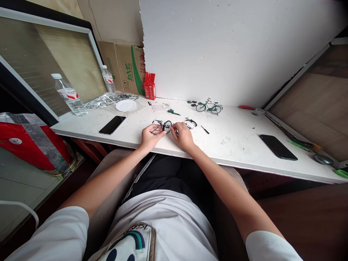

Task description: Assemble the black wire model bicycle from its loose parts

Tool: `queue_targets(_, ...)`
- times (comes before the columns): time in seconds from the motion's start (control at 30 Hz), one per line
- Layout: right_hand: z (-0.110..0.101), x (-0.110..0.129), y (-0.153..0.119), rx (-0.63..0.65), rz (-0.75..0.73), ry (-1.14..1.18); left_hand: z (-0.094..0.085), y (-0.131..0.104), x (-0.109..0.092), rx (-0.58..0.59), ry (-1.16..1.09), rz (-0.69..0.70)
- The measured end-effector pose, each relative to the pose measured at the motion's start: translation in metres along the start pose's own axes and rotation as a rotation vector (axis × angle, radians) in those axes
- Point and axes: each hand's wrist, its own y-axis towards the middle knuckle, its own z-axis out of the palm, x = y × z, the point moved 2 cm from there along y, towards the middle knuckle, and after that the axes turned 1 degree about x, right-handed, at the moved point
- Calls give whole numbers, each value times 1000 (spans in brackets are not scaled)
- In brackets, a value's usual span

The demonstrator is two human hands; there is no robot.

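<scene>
black model bicycle (164,127) | thin frame | spoked wheel (168,125) upright | in left fingers (161,135)

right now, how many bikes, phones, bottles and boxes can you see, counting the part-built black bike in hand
Bikes: 2 (green bike, black bike)
Phones: 2 (left phone, right phone)
Bottles: 2 (near bottle, far bottle)
Boxes: 2 (brown box, red box)
Total: 8
</scene>
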Motion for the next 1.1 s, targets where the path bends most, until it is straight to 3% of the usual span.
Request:
queue_targets(0.27,4,-4,0,22,72,-72,1,-2,0,22,28,-3)
queue_targets(0.43,0,0,-1,-5,22,7,-1,1,5,8,16,6)
queue_targets(0.73,2,0,1,79,134,-188,2,-1,2,26,50,9)
queue_targets(0.93,-5,7,-3,44,115,-68,-1,1,5,-11,29,0)
queue_targets(1.1,-5,7,-2,88,97,-91,-4,3,10,-40,57,4)
